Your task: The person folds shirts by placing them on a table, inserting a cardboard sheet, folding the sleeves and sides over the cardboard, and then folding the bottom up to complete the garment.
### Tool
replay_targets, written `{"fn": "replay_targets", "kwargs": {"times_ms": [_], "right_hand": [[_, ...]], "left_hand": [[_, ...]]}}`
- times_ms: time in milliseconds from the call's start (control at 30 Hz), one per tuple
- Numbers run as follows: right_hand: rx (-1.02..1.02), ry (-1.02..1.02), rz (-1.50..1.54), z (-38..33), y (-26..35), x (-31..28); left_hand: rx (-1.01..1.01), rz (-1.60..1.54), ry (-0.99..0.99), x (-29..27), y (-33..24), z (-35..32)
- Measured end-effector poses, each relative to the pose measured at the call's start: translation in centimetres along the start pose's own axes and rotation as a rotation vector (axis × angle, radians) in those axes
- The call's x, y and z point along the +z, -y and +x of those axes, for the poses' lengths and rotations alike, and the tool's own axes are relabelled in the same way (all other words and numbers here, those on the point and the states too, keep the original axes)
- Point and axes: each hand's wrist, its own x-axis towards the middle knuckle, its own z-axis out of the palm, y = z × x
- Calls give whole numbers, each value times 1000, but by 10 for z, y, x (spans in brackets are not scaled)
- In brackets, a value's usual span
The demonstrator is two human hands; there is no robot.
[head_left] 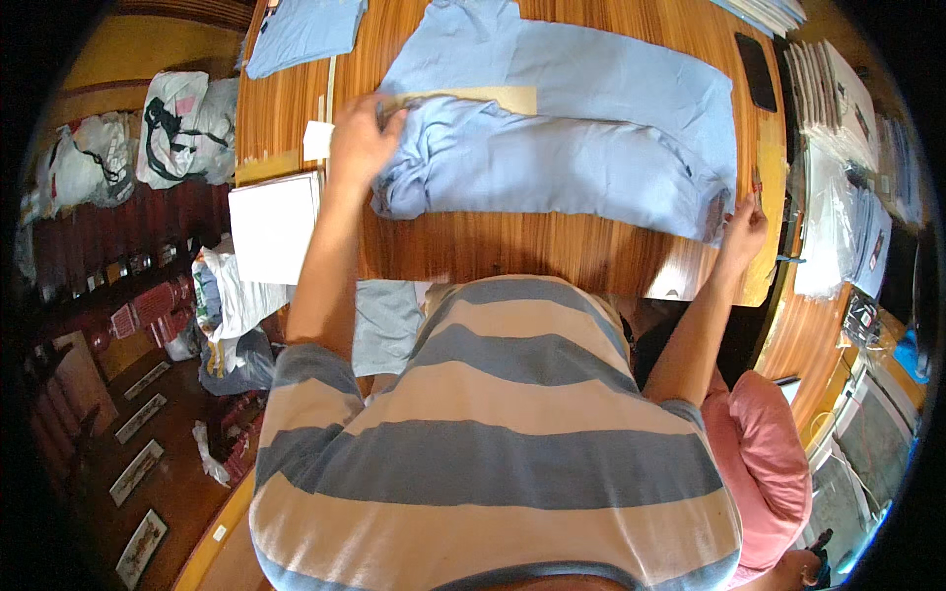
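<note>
A light blue shirt (552,163) lies spread across the wooden table, its near part folded over in a long band. Between the folded band and the far layer shows a flat tan strip (517,99), probably card. At the bunched left end of the fold, my left hand (365,148) has its fingers bent onto the cloth, thumb apart from them. My right hand (746,229) pinches the near right corner of the shirt. Just beyond those fingers is a small red-handled tool (757,181), its kind unclear.
White sheets (274,229) overhang the table's left edge, below a folded blue garment (305,37). A black phone (756,71) lies at the far right. Packed garments (833,103) are stacked beyond the right edge. Plastic bags (182,128) sit to the left. Someone in pink (759,473) is close on my right.
</note>
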Motion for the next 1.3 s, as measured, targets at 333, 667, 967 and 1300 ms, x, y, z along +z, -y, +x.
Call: {"fn": "replay_targets", "kwargs": {"times_ms": [333,667,967,1300], "right_hand": [[-1098,736,-468,-182,154,234],[-1175,911,-455,-68,107,157],[-357,388,-743,55,43,44],[-604,-224,-743,9,48,69]], "left_hand": [[505,-241,38,127,-65,14],[432,-200,-280,142,-66,36],[488,-104,-307,138,-72,39],[531,14,-225,129,-80,21]]}}
